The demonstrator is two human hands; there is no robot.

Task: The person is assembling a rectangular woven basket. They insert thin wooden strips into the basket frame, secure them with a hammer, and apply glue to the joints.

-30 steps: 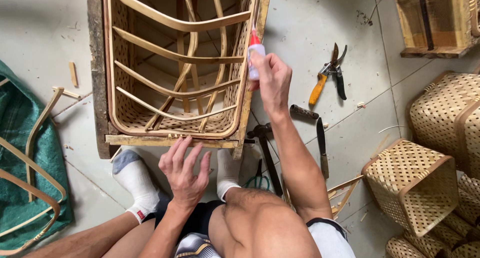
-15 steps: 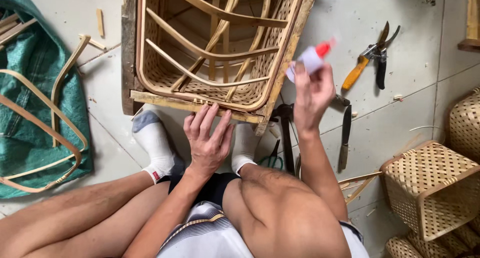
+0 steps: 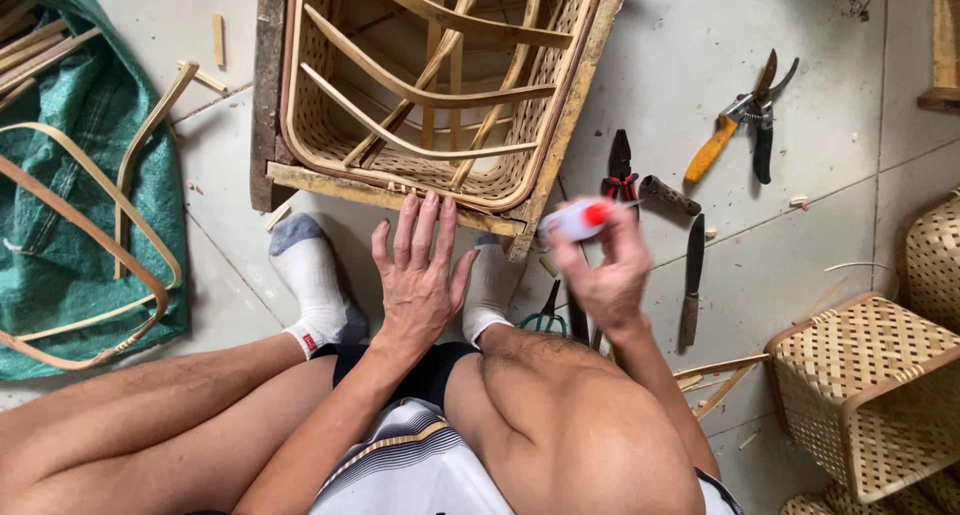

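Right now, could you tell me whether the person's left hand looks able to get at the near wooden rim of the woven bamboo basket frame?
Probably yes. The left hand lies open and holds nothing, its fingertips at the near wooden rim of the woven bamboo basket frame, with nothing between. The right hand holds a small white bottle with a red cap, off to the side.

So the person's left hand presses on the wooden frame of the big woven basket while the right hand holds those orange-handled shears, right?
Not quite. In the head view the right hand holds a small white bottle with a red cap, not the shears. The orange-handled shears lie untouched on the floor. The left hand does rest its fingertips on the wooden frame of the woven basket.
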